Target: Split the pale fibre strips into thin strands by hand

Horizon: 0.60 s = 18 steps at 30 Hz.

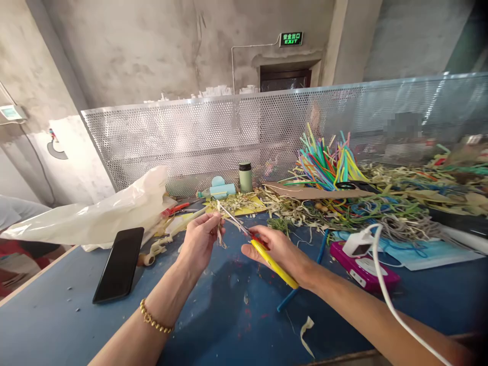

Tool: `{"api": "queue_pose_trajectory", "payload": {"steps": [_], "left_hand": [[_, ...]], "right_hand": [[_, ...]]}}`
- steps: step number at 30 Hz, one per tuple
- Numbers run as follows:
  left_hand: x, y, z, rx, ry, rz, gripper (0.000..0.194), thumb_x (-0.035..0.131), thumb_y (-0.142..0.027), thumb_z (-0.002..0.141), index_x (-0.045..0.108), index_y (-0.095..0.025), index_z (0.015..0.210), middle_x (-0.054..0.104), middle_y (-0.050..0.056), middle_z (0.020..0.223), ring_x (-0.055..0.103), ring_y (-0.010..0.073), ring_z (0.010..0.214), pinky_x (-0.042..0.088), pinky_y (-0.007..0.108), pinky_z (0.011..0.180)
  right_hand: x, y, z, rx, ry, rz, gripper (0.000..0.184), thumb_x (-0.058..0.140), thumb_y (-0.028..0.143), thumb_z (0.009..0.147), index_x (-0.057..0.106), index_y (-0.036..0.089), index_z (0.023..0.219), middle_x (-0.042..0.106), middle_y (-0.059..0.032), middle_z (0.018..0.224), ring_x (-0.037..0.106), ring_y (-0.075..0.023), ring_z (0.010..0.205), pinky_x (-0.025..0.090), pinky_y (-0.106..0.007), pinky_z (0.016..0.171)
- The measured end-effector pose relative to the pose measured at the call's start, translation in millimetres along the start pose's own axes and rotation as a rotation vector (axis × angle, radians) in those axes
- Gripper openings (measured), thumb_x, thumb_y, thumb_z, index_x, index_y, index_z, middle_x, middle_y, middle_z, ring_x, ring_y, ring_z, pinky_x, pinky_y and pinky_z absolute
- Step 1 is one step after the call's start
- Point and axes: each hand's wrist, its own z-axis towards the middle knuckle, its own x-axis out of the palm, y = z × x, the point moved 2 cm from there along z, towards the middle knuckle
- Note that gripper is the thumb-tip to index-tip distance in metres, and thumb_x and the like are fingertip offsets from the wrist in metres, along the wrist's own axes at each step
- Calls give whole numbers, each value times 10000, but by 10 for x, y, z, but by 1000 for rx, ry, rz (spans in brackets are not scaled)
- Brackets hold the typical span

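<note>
My left hand (201, 240) is closed in a pinch on a pale dried strip (220, 235), whose lower end dangles below the fingertips. In my right hand (276, 250) is a pair of scissors (271, 262) with yellow and red handles, its silver blades pointing up and left. The blade tips reach the upper end of the pale strip, just above my left fingers; whether they touch it I cannot tell. Both hands are raised over the blue tabletop (213, 325). Dried leafy scraps (244, 204) lie on a yellow sheet behind them.
A black phone (119, 264) lies at left, near a clear plastic bag (125, 203). Behind stand a green bottle (245, 178) and a perforated metal screen (190, 137). Colourful pipe cleaners (324, 160), a magenta power box (362, 267) and a white cable (381, 284) are at right.
</note>
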Motion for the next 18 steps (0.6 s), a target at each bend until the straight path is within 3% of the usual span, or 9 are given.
{"api": "queue_pose_trajectory", "payload": {"steps": [3, 9, 18], "left_hand": [[13, -19, -15, 6, -17, -22, 273, 821, -253, 614, 656, -93, 763, 624, 8, 650, 541, 76, 521, 433, 209, 537], [30, -24, -35, 7, 31, 50, 216, 779, -244, 635, 627, -102, 696, 610, 5, 629, 517, 77, 477, 364, 207, 464], [78, -11, -90, 46, 112, 163, 160, 726, -239, 664, 626, -115, 656, 602, 1, 644, 523, 79, 495, 363, 208, 495]], "right_hand": [[-40, -30, -28, -64, -80, -189, 430, 717, 515, 767, 634, 198, 1045, 623, 6, 781, 548, -139, 678, 427, -245, 598], [-84, -103, -42, -169, -265, -509, 543, 748, 527, 726, 631, 217, 1156, 629, -21, 840, 590, -171, 693, 465, -298, 648], [-171, -73, -24, -289, -317, -679, 515, 788, 477, 724, 634, 230, 1149, 661, -23, 915, 630, -170, 730, 480, -289, 654]]}}
